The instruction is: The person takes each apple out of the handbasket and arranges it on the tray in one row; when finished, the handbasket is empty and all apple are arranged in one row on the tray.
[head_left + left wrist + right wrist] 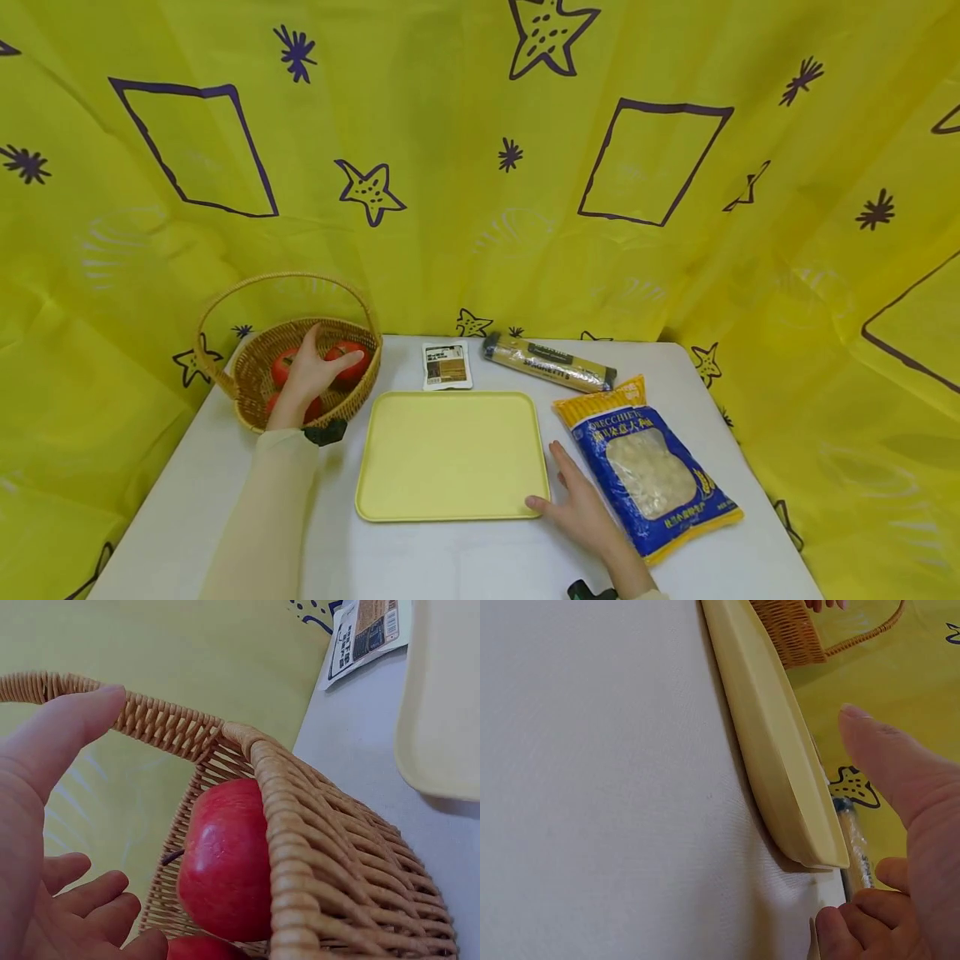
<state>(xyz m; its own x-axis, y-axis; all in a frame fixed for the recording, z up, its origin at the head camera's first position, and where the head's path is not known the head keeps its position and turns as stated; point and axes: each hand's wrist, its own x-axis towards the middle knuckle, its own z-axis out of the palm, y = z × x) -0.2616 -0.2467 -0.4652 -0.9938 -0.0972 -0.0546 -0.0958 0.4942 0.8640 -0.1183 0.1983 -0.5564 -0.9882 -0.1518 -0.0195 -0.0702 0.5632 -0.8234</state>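
A wicker basket (358, 403) with a tall handle stands at the table's left, holding several red apples. My left hand (309, 372) reaches over its rim, thumb and fingers spread apart above the fruit. In the left wrist view one red apple (229, 859) lies against the basket wall, beyond the fingers, with a gap between. My right hand (583, 510) is beside the right edge of a pale yellow tray (453, 457), its thumb near the front corner. It grips nothing; whether the thumb touches the tray I cannot tell.
Right of the tray lies a blue and yellow bag of orecchiette pasta (652, 471), close to my right hand. Behind are a spaghetti packet (551, 364) and a small white sachet (447, 367). A patterned yellow curtain (450, 275) hangs behind the white table (420, 558).
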